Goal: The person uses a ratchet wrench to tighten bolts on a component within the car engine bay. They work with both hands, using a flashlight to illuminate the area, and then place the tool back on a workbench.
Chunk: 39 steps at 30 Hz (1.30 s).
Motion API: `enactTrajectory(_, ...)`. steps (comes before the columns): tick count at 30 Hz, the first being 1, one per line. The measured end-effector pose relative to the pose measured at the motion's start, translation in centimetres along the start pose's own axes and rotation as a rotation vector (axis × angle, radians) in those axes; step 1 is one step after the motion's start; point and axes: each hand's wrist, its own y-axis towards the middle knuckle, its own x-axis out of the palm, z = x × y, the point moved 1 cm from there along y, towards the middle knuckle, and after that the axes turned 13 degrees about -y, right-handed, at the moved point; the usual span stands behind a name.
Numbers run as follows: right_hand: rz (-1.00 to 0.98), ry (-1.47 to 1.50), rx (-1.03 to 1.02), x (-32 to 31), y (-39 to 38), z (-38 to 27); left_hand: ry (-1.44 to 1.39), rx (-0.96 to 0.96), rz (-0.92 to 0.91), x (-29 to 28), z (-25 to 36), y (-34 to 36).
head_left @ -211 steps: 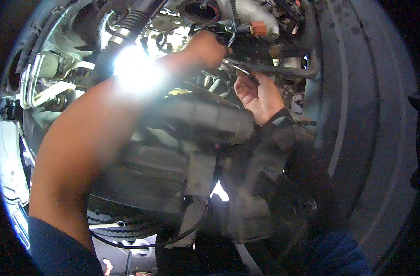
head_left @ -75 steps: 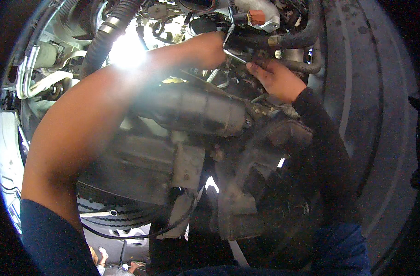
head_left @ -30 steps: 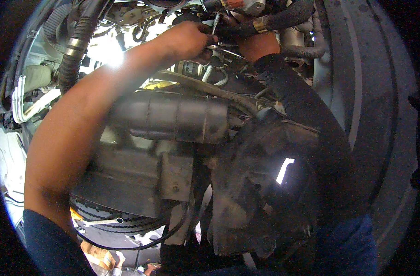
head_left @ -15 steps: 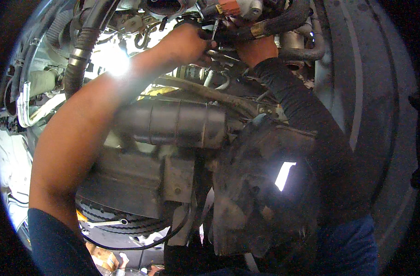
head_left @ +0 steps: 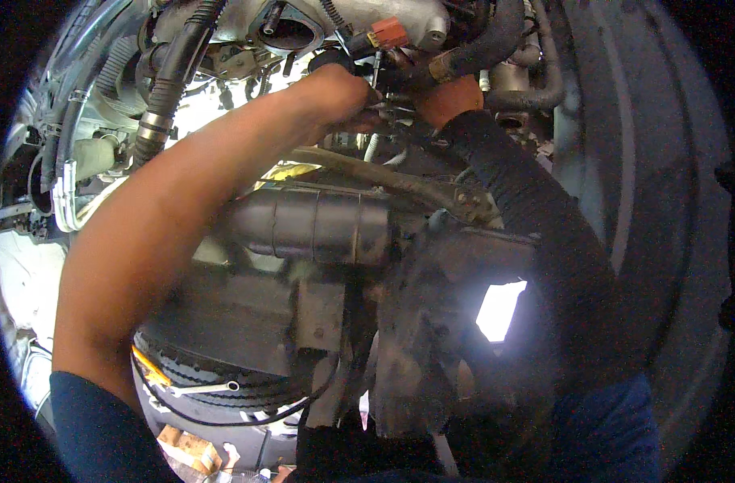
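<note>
Up in the engine bay, my left hand (head_left: 343,95) is closed, its fingers curled beside a thin upright metal shaft (head_left: 376,69). What lies inside those fingers is hidden. To its right, my right hand (head_left: 452,102) reaches in below a thick dark hose (head_left: 484,52); its fingers are lost among the dark parts. An orange-red plug connector (head_left: 388,33) sits just above the shaft, between the two hands. A metal casting with a dark oval opening (head_left: 287,34) lies above my left hand.
Below my arms are a black cylindrical tank (head_left: 319,225) and a dirty dark cover (head_left: 432,322). A combination wrench (head_left: 210,389) lies at the tyre (head_left: 198,370), next to a yellow-orange object (head_left: 150,366). A ribbed hose (head_left: 168,88) runs at the left; a dark panel (head_left: 633,161) borders the right.
The view has shifted, so the engine parts show lower. My left hand has dropped a little and turned, its fingers now lower beside the shaft. My right hand stays in nearly the same place.
</note>
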Motion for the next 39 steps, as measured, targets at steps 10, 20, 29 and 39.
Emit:
enactTrajectory(10, -0.222, 0.186, 0.156, 1.2, 0.6, 0.1, -0.276, -0.108, 0.072, 1.4, 0.5, 2.0)
enactTrajectory(20, -0.163, 0.184, 0.041, 0.9, 0.6, 0.2, -0.616, -0.294, 0.291, 2.5, -0.6, 3.1)
enactTrajectory(29, -0.175, 0.249, 0.128, 0.4, 1.0, -0.2, -0.736, -0.102, 0.257, 4.3, -0.3, 0.8)
enactTrajectory(39, -0.271, 0.267, 0.193, -0.3, 1.0, -0.2, -0.747, -0.175, 0.396, 3.9, 0.0, 0.6)
